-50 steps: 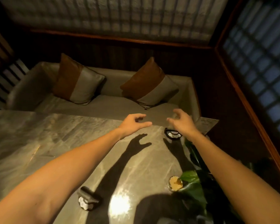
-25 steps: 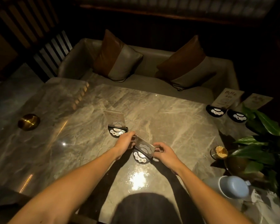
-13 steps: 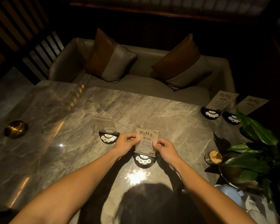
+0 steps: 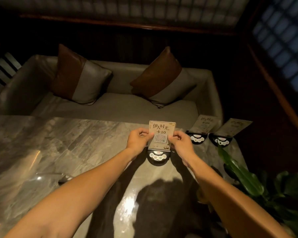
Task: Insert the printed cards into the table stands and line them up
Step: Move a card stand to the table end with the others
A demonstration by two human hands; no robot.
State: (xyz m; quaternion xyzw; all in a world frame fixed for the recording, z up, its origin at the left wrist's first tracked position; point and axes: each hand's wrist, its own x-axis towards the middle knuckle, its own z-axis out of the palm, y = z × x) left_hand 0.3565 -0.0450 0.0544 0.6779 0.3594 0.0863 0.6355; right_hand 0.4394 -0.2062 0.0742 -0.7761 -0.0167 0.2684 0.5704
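A beige printed card stands upright in a clear table stand whose black half-round base carries small white buttons. My left hand pinches the stand's left edge and my right hand pinches its right edge. I cannot tell whether the base touches the marble table. Two more stands with cards, one and another, sit side by side at the table's far right corner. Another stand lies blurred and low near my left forearm.
A grey sofa with two brown-and-grey cushions runs along the table's far side. A leafy green plant crowds the right edge. Wood-framed lattice windows close off the back and right.
Both hands took the carded stand from the table's middle and carried it right and farther away, close to the two stands at the corner. The view turned right with it.
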